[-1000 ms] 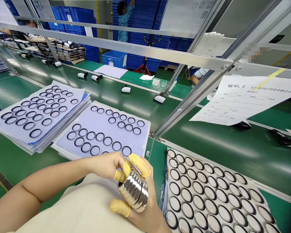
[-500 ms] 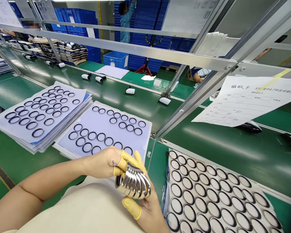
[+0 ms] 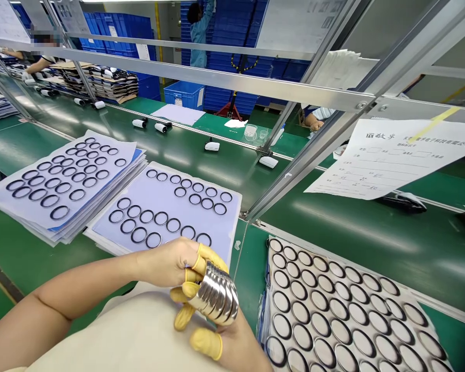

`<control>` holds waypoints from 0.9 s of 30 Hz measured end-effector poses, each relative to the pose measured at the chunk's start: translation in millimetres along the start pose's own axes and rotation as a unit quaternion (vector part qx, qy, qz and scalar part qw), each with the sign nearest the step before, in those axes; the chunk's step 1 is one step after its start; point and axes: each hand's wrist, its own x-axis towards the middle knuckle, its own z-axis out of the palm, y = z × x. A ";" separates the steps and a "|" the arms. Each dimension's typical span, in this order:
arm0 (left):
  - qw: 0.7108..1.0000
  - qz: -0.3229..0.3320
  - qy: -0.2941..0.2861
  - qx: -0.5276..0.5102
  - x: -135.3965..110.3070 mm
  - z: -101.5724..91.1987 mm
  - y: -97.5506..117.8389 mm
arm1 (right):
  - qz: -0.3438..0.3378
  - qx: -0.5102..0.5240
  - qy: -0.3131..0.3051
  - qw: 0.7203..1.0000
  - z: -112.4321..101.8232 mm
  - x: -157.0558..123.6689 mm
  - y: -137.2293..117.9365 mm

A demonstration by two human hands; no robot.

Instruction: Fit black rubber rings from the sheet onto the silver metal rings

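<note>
A row of shiny metal rings (image 3: 219,294) is held between my two hands, low in the middle of the view. My left hand (image 3: 178,263), with yellow finger cots, reaches in from the left and closes on the upper left end of the row. From the lower right comes my right hand (image 3: 232,338), also in yellow cots. Its fingers seem to pass through the rings and stick out at the left end, while its thumb lies below them. Just beyond the hands, a white sheet (image 3: 170,199) carries dark-edged rings in rows.
To the left, a stack of sheets (image 3: 81,155) bears more rings. At lower right lies a sheet covered with rings (image 3: 329,297). A metal frame (image 3: 275,175) crosses the bench, with a hanging paper (image 3: 387,155). White-and-black parts (image 3: 212,146) sit on the green surface behind.
The metal rings have tilted slightly and sit closer together. Yellow-tipped fingers now show at their left end. White-and-black parts behind have shifted slightly right.
</note>
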 end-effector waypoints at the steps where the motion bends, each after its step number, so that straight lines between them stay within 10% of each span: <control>1: 1.000 -0.010 0.000 -0.007 -1.0 0.2 -0.8 | -0.012 -0.019 0.012 1.000 -0.3 0.2 0.2; 10: 0.991 -0.068 -0.021 -0.116 -3.5 3.2 -6.2 | -0.009 -0.245 0.157 0.957 -3.7 -11.8 20.9; 20: 0.991 0.083 -0.040 0.097 0.5 -6.5 12.5 | -0.026 -0.016 -0.079 0.996 -14.0 3.3 -7.2; 27: 0.998 -0.034 -0.029 -0.053 -0.5 2.9 2.9 | -0.071 -0.100 -0.053 0.991 -5.4 6.6 -7.5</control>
